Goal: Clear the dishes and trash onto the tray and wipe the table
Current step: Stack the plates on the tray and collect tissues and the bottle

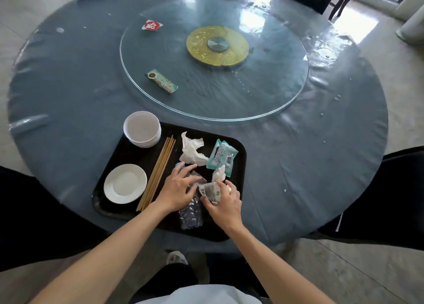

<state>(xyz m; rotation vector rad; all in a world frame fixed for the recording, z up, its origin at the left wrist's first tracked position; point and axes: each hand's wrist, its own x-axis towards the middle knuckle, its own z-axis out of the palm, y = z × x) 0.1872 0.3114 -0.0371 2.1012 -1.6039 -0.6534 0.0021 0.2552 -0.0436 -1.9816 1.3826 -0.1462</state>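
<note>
Bowls (142, 129), plate (125, 183) left on tray (238, 149); chopsticks (158, 172) beside them.

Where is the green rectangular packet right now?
In the head view, the green rectangular packet lies on the round glass turntable, near its front-left edge, beyond the black tray.

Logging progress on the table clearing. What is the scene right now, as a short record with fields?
tray: holds stacked bowls, plate, chopsticks, tissue, green packet, plastic bottle
left hand: rests on plastic bottle
right hand: grips crumpled wrapper
still on turntable: red packet, green box
</note>
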